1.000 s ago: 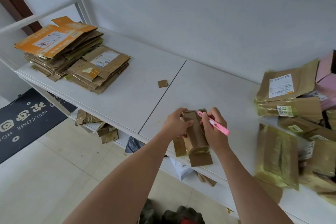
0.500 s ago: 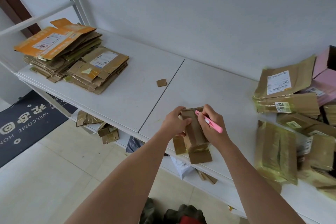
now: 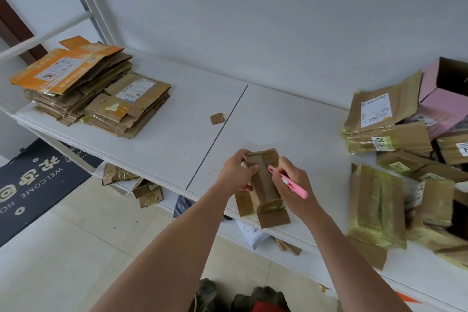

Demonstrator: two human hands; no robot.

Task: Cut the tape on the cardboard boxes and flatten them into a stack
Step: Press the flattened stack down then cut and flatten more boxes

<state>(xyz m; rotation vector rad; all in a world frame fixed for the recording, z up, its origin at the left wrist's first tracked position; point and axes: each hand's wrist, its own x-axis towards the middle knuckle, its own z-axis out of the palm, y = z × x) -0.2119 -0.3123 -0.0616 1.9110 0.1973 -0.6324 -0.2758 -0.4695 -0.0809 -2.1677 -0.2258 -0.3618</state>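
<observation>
A person's left hand (image 3: 236, 175) grips the upper end of a small taped cardboard box (image 3: 263, 186) at the front edge of a white shelf (image 3: 177, 139), while the right hand (image 3: 291, 185) holds a pink cutter (image 3: 288, 182) like a pen, its tip against the box's top face. Over the past second the cutter has tipped lower and its tip has drawn back along the tape from the far end toward the box's middle, with the box tilting slightly; the cut along this seam appears to be under way, so the box should soon be ready to open and flatten. One flap already hangs loose at the box's near end, over the shelf's edge. To the right of the box, a heap of unopened boxes (image 3: 395, 185) still waits, with a pink carton (image 3: 440, 99) at its far end. Beyond the box lies a small cardboard scrap (image 3: 217, 118). Far to the box's left sits the stack of flattened boxes (image 3: 88, 91), with an orange one on top. Below the shelf to the left, a dark welcome mat (image 3: 33, 185) lies on the tiled floor.
</observation>
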